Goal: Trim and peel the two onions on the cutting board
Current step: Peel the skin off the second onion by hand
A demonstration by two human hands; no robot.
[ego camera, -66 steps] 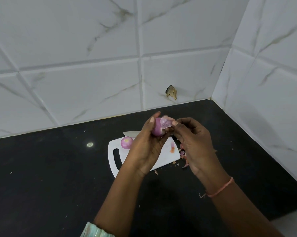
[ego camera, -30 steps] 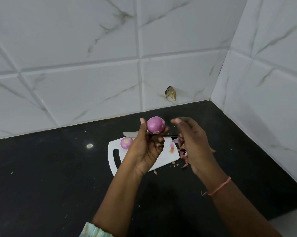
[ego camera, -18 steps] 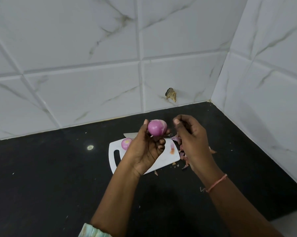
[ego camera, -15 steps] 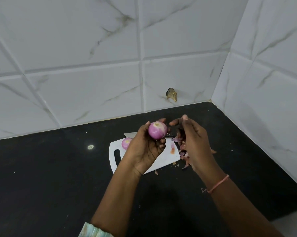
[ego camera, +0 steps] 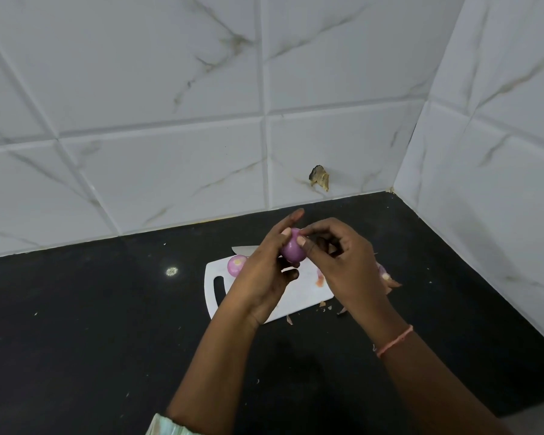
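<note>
My left hand (ego camera: 264, 274) holds a small purple onion (ego camera: 291, 251) in the air above the white cutting board (ego camera: 299, 298). My right hand (ego camera: 343, 265) has its thumb and forefinger pinched on the top of that same onion. A second onion (ego camera: 235, 265), with a pale cut end, lies on the board's far left corner, partly hidden behind my left hand. A knife blade (ego camera: 242, 248) shows just beyond the board; its handle is hidden by my hands.
Onion skins (ego camera: 385, 276) lie on the black counter (ego camera: 107, 324) right of the board, with small scraps at the board's near edge. White tiled walls close the back and right side. A chipped hole (ego camera: 319, 178) marks the back wall.
My right hand dropped a strip of skin, then came back to the onion and now pinches its top. My left hand turned the onion and lowered it slightly.
</note>
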